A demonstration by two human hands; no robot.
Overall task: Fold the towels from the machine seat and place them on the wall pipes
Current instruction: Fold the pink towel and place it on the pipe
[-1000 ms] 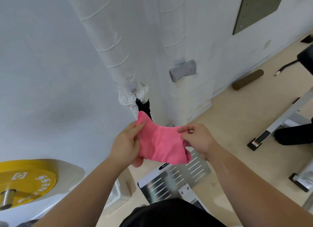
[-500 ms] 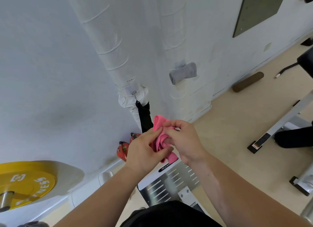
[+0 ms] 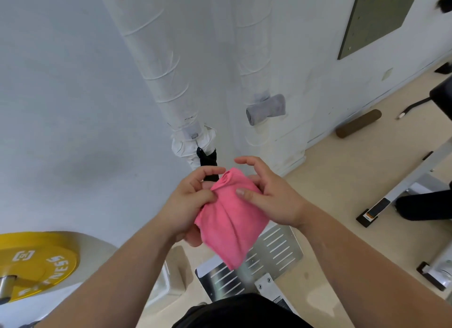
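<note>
While the soft pink cloth towel point(image 3: 232, 225) hung just below the white wrapped wall pipe point(image 3: 168, 82), fingers point(image 3: 206, 172) of the left hand point(image 3: 188, 205) pinched its edge and the right hand point(image 3: 276, 198) gripped it under the thumb; matching corners before creasing would likely keep the fold square.

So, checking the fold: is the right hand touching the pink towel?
Touching. Head view: the right hand rests its thumb on the pink towel.
</note>
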